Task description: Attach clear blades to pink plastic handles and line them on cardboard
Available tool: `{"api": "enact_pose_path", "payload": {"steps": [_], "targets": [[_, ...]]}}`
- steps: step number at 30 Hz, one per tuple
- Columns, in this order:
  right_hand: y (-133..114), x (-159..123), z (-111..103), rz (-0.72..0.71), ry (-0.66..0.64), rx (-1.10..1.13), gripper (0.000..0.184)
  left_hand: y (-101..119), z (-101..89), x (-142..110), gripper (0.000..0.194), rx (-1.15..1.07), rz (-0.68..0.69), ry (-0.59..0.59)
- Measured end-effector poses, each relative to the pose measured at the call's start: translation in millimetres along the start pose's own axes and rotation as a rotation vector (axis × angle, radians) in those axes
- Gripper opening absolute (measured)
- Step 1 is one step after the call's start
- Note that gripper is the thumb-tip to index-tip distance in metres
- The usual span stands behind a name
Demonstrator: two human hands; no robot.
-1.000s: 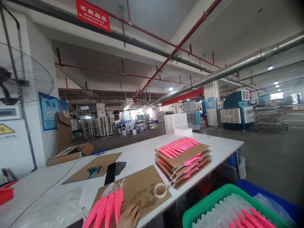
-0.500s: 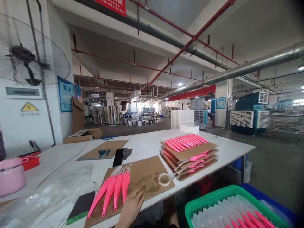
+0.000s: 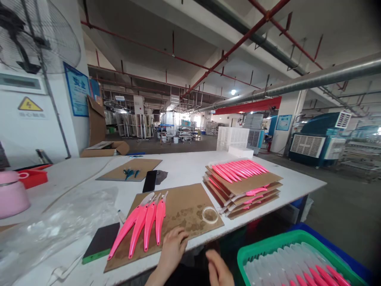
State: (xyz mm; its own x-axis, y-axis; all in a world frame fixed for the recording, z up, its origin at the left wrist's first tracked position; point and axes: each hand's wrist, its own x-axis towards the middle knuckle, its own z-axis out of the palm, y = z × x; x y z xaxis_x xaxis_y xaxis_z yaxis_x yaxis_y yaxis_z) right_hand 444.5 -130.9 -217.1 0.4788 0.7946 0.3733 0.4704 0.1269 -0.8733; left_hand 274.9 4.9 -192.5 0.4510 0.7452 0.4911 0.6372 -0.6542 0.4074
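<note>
A factory workshop: red pipes [image 3: 267, 16] and metal duct [image 3: 327, 77] overhead, racks [image 3: 143, 126] far left, louvred machine [image 3: 308, 145] right.

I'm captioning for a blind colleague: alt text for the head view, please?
A person's bare left hand is at the near edge of a flat brown cardboard sheet bearing four glossy pink tapered pieces. The bare right hand is near a green plastic basket.

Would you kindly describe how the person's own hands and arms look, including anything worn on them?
The left hand and the right hand are both ungloved, with no ring or marking that I can make out. The left forearm shows no sleeve or watch down to the picture's bottom edge. The right arm is out of frame.
</note>
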Motion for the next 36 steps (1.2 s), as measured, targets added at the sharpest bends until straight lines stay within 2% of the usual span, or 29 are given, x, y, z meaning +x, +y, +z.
{"api": "enact_pose_path", "payload": {"steps": [2, 5, 7, 9, 12, 16, 19, 21, 25, 29, 33, 36], "targets": [[-1, 37, 4, -0.095, 0.003, -0.160, 0.032, 1, 0.2, -5, 0.024, -0.022, 0.014, -0.007], [-1, 91, 8, -0.138, -0.008, -0.266, 0.036, 1, -1.5, -10, 0.028, -0.056, 0.038, -0.010], [-1, 113, 10, -0.139, -0.028, -0.284, 0.031, 2, -2.8, -10, 0.028, -0.084, 0.044, -0.009], [-3, 118, 12, -0.146, -0.054, -0.285, 0.020, 4, -4.3, -10, 0.028, -0.121, 0.040, -0.005], [-12, 97, 15, -0.140, -0.105, -0.228, 0.018, 7, -6.6, -9, 0.025, -0.196, 0.014, 0.009], [-31, 36, 18, -0.041, -0.169, -0.085, 0.030, 12, -11.3, -7, 0.022, -0.343, -0.063, 0.024], [-46, -7, 16, 0.071, -0.182, 0.173, 0.036, 22, -18.3, -10, 0.031, -0.494, -0.117, 0.023], [-54, -25, 11, 0.166, -0.168, 0.383, 0.037, 34, -24.8, -16, 0.036, -0.598, -0.135, 0.011], [-67, -43, -3, 0.273, -0.102, 0.533, 0.039, 68, -38.0, -35, 0.038, -0.783, -0.117, -0.040], [-72, -53, -13, 0.261, -0.080, 0.534, 0.040, 95, -46.3, -48, 0.030, -0.904, -0.066, -0.080], [-78, -61, -18, 0.242, -0.102, 0.551, 0.039, 111, -48.7, -53, 0.020, -1.002, -0.054, -0.095], [-83, -66, -23, 0.246, -0.118, 0.546, 0.042, 118, -43.4, -58, 0.012, -1.080, -0.078, -0.079]]}}
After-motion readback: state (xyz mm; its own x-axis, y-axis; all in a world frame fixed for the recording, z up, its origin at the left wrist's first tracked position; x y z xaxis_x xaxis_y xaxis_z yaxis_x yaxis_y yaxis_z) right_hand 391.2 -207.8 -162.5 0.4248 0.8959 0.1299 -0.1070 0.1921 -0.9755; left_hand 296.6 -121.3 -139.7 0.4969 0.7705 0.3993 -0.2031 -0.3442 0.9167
